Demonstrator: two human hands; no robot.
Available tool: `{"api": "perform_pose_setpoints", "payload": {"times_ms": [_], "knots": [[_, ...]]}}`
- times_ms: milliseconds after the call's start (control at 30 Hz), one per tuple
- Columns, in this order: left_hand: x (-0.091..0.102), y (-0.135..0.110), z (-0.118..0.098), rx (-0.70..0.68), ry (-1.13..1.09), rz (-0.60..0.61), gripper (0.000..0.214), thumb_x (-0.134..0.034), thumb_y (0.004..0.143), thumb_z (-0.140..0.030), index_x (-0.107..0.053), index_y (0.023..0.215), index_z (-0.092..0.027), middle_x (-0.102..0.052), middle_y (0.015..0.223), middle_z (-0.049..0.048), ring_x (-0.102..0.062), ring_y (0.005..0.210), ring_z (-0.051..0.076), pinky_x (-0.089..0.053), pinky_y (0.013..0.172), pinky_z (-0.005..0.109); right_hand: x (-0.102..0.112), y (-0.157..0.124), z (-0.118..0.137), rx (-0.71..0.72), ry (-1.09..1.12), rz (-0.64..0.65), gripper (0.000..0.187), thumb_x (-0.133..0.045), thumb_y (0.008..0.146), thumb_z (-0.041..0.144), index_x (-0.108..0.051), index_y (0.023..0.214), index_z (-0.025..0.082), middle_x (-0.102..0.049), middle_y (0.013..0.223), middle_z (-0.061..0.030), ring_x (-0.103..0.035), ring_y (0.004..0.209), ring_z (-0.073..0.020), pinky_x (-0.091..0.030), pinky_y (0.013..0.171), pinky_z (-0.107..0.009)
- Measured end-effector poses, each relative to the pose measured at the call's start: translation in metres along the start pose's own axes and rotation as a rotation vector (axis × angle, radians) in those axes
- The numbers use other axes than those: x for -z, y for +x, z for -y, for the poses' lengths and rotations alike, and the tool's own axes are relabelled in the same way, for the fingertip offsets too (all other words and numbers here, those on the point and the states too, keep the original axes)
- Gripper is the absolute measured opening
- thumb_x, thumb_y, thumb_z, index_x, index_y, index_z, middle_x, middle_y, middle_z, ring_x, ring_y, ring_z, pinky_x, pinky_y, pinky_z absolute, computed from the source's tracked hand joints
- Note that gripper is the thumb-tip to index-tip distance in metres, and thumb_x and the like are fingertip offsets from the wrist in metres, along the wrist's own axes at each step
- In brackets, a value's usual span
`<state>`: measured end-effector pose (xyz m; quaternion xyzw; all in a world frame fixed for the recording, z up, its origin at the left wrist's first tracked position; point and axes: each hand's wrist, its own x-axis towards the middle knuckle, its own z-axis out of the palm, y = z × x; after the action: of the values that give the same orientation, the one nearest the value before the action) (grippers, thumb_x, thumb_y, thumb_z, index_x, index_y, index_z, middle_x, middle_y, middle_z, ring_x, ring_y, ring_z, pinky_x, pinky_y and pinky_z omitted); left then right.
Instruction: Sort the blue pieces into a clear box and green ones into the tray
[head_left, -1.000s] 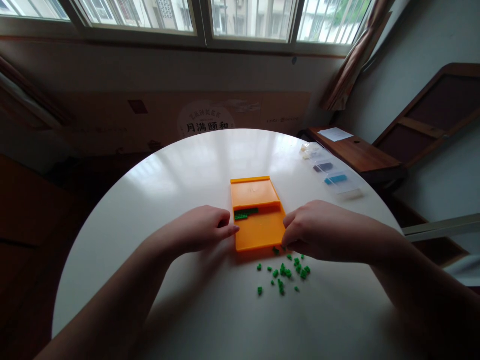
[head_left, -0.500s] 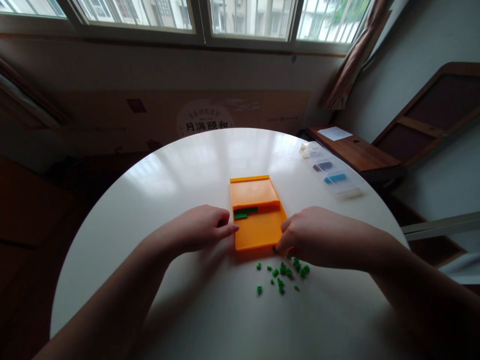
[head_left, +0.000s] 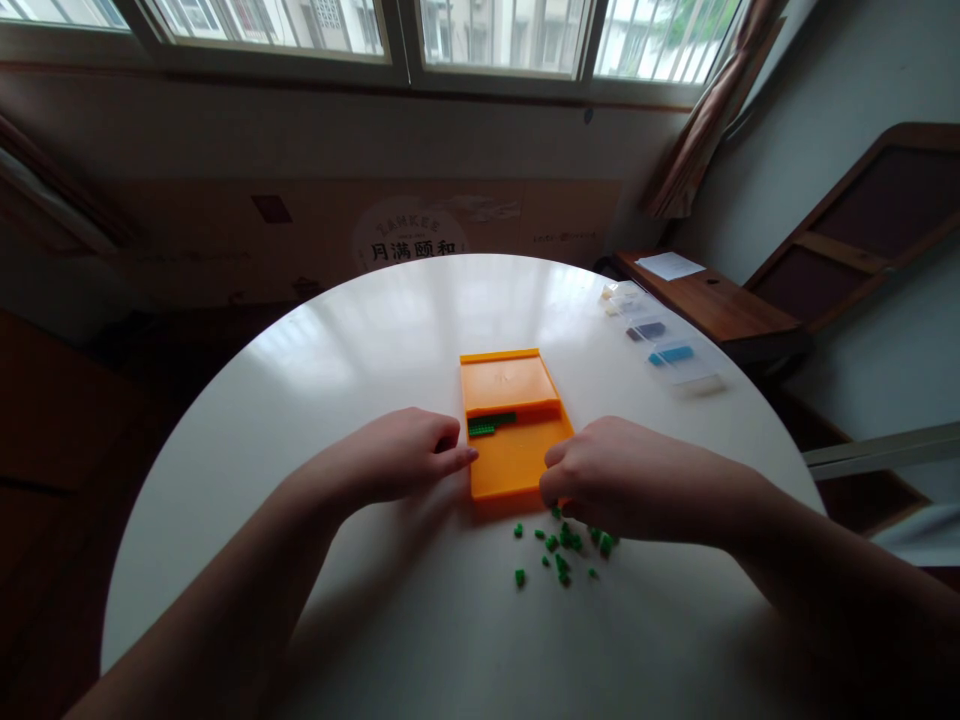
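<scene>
An orange tray [head_left: 517, 460] lies on the round white table [head_left: 390, 330], with a short row of green bricks [head_left: 491, 424] set against its inner step. My left hand [head_left: 397, 455] rests curled on the table, one fingertip touching the tray's left edge. My right hand [head_left: 622, 480] hovers at the tray's near right corner, fingers bent down in a pinch over several loose green bricks [head_left: 566, 545] scattered on the table. What the fingertips hold is hidden.
A clear compartment box [head_left: 660, 345] with blue and dark pieces sits at the table's far right edge. Beyond it stands a wooden side table [head_left: 720, 305] with a sheet of paper. A wall and windows lie behind the table.
My right hand has slid left and slightly nearer, from the tray's right side to its near right corner above the loose bricks. The left hand has stayed put.
</scene>
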<state>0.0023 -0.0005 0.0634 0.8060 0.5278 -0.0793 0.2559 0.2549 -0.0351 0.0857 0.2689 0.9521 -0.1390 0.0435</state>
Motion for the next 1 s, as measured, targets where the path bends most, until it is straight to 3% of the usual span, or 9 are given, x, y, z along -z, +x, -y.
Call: {"api": "perform_pose_setpoints", "payload": {"times_ms": [367, 500, 567, 633, 867, 1000], "knots": [[0.0, 0.0, 0.0, -0.017, 0.012, -0.01, 0.048, -0.04, 0.085, -0.063, -0.062, 0.073, -0.022, -0.066, 0.073, 0.0038, -0.054, 0.06, 0.017, -0.034, 0.052, 0.028, 0.004, 0.003, -0.001, 0.065, 0.017, -0.023, 0.017, -0.057, 0.082, 0.011, -0.063, 0.068, 0.018, -0.059, 0.069, 0.0029, -0.04, 0.056, -0.0088, -0.027, 0.052, -0.024], [0.0, 0.0, 0.0, -0.016, 0.01, -0.013, 0.049, -0.041, 0.084, -0.064, -0.061, 0.071, -0.021, -0.066, 0.073, 0.0043, -0.053, 0.059, 0.016, -0.033, 0.051, 0.029, 0.008, 0.003, -0.017, 0.075, 0.188, -0.142, 0.012, -0.059, 0.084, 0.013, -0.069, 0.083, 0.02, -0.066, 0.079, 0.0013, -0.054, 0.068, -0.0094, -0.037, 0.062, -0.022], [0.001, 0.0, 0.0, -0.019, 0.013, -0.01, 0.048, -0.041, 0.084, -0.063, -0.061, 0.071, -0.021, -0.066, 0.073, 0.0043, -0.053, 0.059, 0.017, -0.033, 0.051, 0.028, 0.006, 0.005, -0.028, 0.002, 0.203, -0.251, 0.014, -0.059, 0.083, 0.012, -0.07, 0.088, 0.019, -0.069, 0.083, -0.0006, -0.058, 0.07, -0.0106, -0.039, 0.064, -0.023], [0.001, 0.0, 0.0, -0.02, 0.01, -0.005, 0.048, -0.042, 0.084, -0.063, -0.061, 0.071, -0.021, -0.066, 0.074, 0.0041, -0.054, 0.06, 0.017, -0.034, 0.052, 0.028, 0.002, 0.009, -0.038, -0.067, 0.185, -0.281, 0.016, -0.059, 0.083, 0.011, -0.071, 0.09, 0.019, -0.071, 0.087, -0.0015, -0.06, 0.073, -0.0119, -0.04, 0.065, -0.024], [0.0, 0.0, 0.0, -0.018, 0.028, -0.013, 0.049, -0.04, 0.085, -0.064, -0.06, 0.071, -0.022, -0.067, 0.074, 0.004, -0.055, 0.061, 0.018, -0.034, 0.053, 0.029, -0.012, 0.021, -0.038, -0.108, 0.124, -0.169, 0.016, -0.055, 0.086, 0.015, -0.07, 0.087, 0.02, -0.072, 0.091, -0.0019, -0.063, 0.078, -0.0147, -0.04, 0.066, -0.025], [-0.001, 0.0, 0.002, -0.028, 0.022, -0.014, 0.049, -0.039, 0.086, -0.063, -0.059, 0.07, -0.022, -0.067, 0.073, 0.004, -0.054, 0.06, 0.017, -0.034, 0.052, 0.028, -0.013, 0.027, -0.03, -0.129, 0.067, -0.176, 0.018, -0.054, 0.086, 0.015, -0.071, 0.084, 0.02, -0.071, 0.089, -0.0011, -0.061, 0.075, -0.0133, -0.036, 0.061, -0.025]]}}
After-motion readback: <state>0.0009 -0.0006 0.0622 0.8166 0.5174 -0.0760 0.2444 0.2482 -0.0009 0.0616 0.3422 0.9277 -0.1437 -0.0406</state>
